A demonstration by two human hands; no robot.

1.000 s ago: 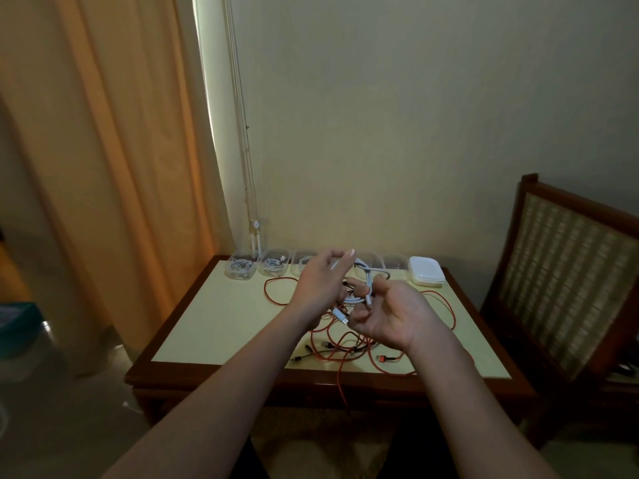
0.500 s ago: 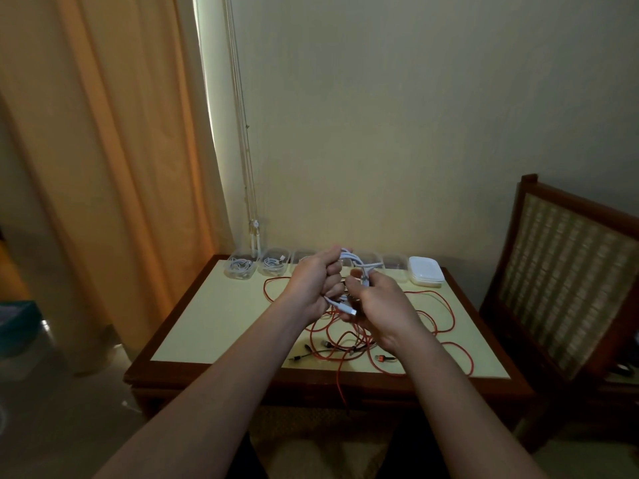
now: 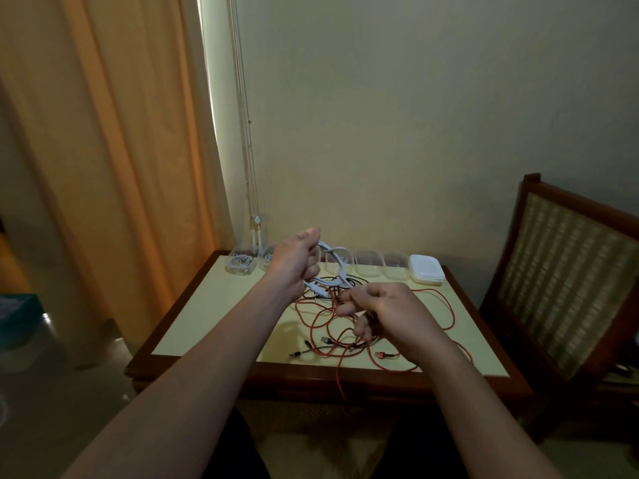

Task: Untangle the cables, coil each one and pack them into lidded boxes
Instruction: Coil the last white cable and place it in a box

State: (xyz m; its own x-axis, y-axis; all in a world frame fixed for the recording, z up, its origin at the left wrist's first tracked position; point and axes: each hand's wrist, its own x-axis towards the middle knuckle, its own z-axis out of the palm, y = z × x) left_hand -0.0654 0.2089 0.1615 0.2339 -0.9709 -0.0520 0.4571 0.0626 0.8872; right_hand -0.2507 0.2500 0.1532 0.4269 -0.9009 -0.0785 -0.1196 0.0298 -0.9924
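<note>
My left hand (image 3: 296,262) is raised above the table and grips a coiled white cable (image 3: 332,267), whose loops hang to the right of the fist. My right hand (image 3: 382,311) is lower and to the right, its fingers curled over the tangle of red cables (image 3: 323,323); whether it pinches a strand is hidden. Thin black cables (image 3: 349,281) run through the tangle. Clear boxes (image 3: 241,264) with coiled white cables inside stand at the table's back left, and empty clear boxes (image 3: 368,262) line the back edge.
A stack of white lids (image 3: 426,268) sits at the back right of the table (image 3: 193,326). One red cable end hangs over the front edge. A wooden chair (image 3: 570,271) stands to the right, an orange curtain (image 3: 114,150) to the left.
My hands have parted. The left hand rose with the white coil, and the right hand dropped right and down onto the red tangle.
</note>
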